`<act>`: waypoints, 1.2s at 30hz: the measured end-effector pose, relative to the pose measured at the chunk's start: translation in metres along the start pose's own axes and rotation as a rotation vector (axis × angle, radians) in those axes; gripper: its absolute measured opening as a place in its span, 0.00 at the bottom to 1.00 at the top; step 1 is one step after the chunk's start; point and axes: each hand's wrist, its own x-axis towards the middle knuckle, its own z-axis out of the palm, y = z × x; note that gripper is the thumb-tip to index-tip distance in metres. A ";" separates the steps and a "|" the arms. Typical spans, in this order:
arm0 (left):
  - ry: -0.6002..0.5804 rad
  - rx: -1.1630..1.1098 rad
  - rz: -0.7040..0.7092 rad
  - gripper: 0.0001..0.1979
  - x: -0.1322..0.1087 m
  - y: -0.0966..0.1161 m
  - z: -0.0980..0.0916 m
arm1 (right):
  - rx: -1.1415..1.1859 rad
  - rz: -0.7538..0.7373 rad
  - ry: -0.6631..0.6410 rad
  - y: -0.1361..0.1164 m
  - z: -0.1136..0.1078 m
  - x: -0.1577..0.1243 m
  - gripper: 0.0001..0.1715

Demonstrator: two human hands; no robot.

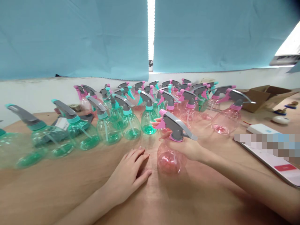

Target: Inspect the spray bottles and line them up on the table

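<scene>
Plainly, the right hand (187, 147) clasps the nearest bottle (171, 156).

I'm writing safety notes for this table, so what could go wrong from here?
1. The right hand is at the neck of the nearest pink bottle, its fingers seemingly close to a green bottle behind; a sideways swing might tip that one.
2. The bottles beyond stand crowded, so one falling could topple its neighbours.
3. The right forearm lies beside the tablet; a careless elbow might nudge it.
</scene>
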 end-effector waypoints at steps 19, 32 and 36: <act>-0.007 -0.002 0.001 0.19 0.000 -0.001 -0.001 | -0.023 -0.020 -0.034 -0.009 -0.004 0.001 0.10; -0.005 -0.001 0.001 0.20 0.000 -0.001 0.000 | -0.054 0.030 -0.046 -0.012 -0.006 -0.001 0.15; 0.007 -0.003 0.004 0.19 -0.001 0.000 0.000 | -0.068 -0.013 -0.013 -0.009 -0.004 -0.001 0.19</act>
